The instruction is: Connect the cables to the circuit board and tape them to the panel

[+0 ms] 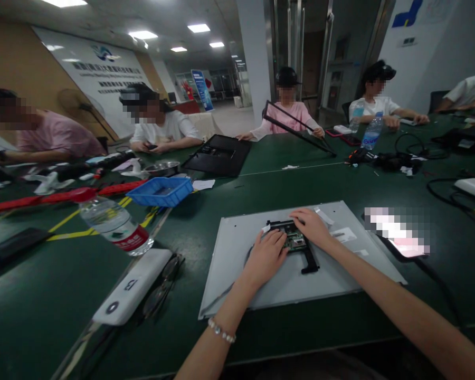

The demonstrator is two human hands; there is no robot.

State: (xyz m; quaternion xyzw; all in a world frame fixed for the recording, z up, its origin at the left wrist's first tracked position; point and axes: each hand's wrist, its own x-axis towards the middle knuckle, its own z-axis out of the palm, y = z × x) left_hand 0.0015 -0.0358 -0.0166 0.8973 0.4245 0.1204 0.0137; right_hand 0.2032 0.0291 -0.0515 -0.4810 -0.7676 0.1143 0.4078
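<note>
A pale grey flat panel, like the back of a display, lies on the green table before me. Near its middle is a green circuit board in a black bracket, whose one leg points toward me. My left hand lies over the left side of the board, its fingers stretched across it and covering part of it. From the right, my right hand touches the far edge of the bracket, fingers extended and slightly bent. What lies beneath the fingertips is hidden. A thin cable runs along the panel's left side.
Left of the panel are a white power bank, eyeglasses, a water bottle and a blue tray. A lit phone with a cable lies right. Across the table, a person holds a black frame; several others sit around.
</note>
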